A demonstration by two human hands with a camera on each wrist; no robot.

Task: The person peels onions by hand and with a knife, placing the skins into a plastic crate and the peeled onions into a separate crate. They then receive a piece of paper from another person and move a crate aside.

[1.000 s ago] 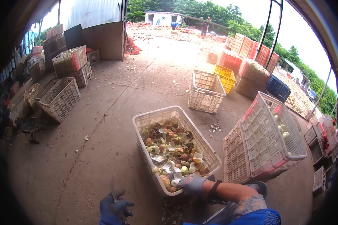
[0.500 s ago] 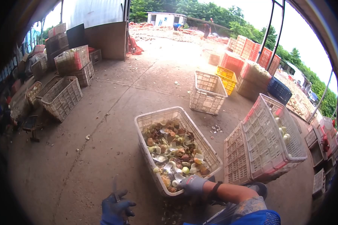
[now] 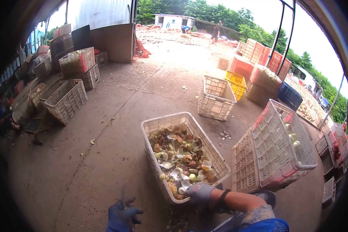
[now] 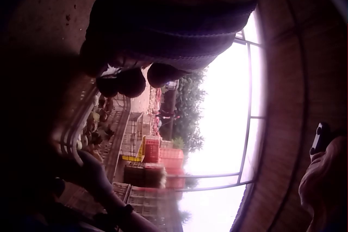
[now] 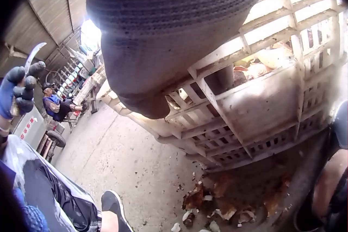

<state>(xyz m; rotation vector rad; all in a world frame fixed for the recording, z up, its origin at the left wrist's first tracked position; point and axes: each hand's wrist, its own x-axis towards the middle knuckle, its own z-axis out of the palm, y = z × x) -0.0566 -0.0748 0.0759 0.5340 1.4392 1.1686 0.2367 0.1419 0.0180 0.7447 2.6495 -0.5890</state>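
Observation:
My right hand (image 3: 200, 192), in a grey glove, grips the near rim of a dirty white plastic crate (image 3: 216, 156). Inside the crate lie onion skins and scraps (image 3: 179, 154), with a few pale onions among them. The right wrist view shows the gloved fingers bent over the crate's slatted wall (image 5: 261, 101), their tips partly hidden. My left hand (image 3: 123, 216), in a dark blue glove, is left of the crate and apart from it. It holds a small knife with a curved blade (image 5: 36, 53), pointing up; the handle is mostly hidden in the fingers.
Stacked crates (image 3: 282, 143) with white onions stand close on the right. Ahead are an upright white crate (image 3: 217, 98) and a yellow crate (image 3: 236, 83). More crates (image 3: 67, 102) line the left side. Peel scraps (image 5: 217, 202) litter the concrete beneath my crate. A seated person (image 5: 57, 104) is behind.
The head view has swung slightly, so everything sits a little further right and lower. Both hands keep their holds. Far off, the people outside have shifted their poses a little.

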